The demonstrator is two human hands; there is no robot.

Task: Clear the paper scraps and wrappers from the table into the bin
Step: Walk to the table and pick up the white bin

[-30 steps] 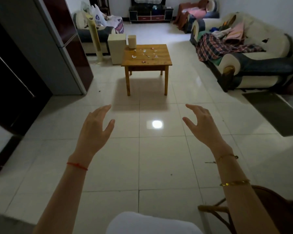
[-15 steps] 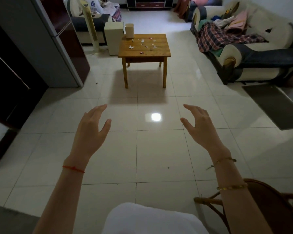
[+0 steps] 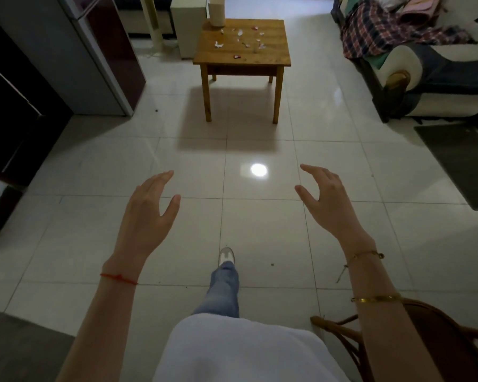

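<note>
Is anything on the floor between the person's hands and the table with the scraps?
Nothing visible. Both the left hand and right hand are open and empty, and only bare tiled floor lies between them and the wooden table carrying the paper scraps.

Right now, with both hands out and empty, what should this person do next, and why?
Probably keep walking to the wooden table. The paper scraps lie on its top, across open floor, while the left hand and right hand hold nothing.
</note>
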